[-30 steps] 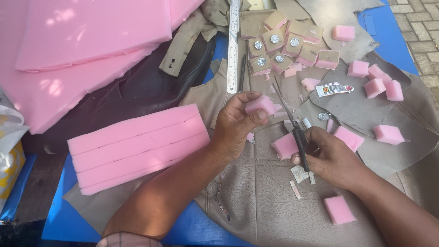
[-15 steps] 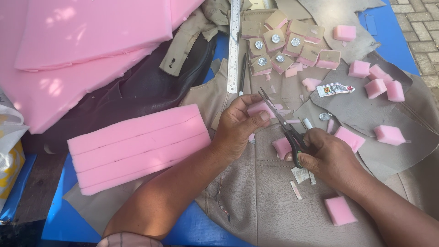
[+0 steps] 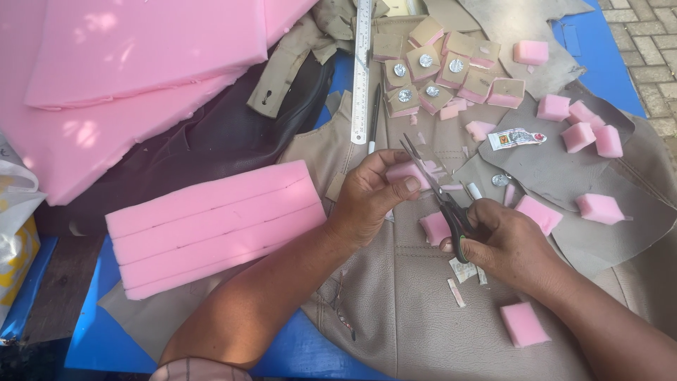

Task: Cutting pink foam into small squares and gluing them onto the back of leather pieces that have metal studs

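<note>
Upholstery workshop; foam (image 3: 211, 226), leather (image 3: 395, 296).

My left forearm comes up from the bottom edge, angled toward the upper right, wrist straight. My left hand (image 3: 370, 197) is curled with the back toward me, thumb and fingertips pinched together at its upper right. My right forearm enters from the lower right corner and runs up to the left. My right hand (image 3: 508, 243) is closed in a loose fist, knuckles upward, thumb and fingers hooked through handles at its left side. The two hands sit near each other, not touching.
</note>
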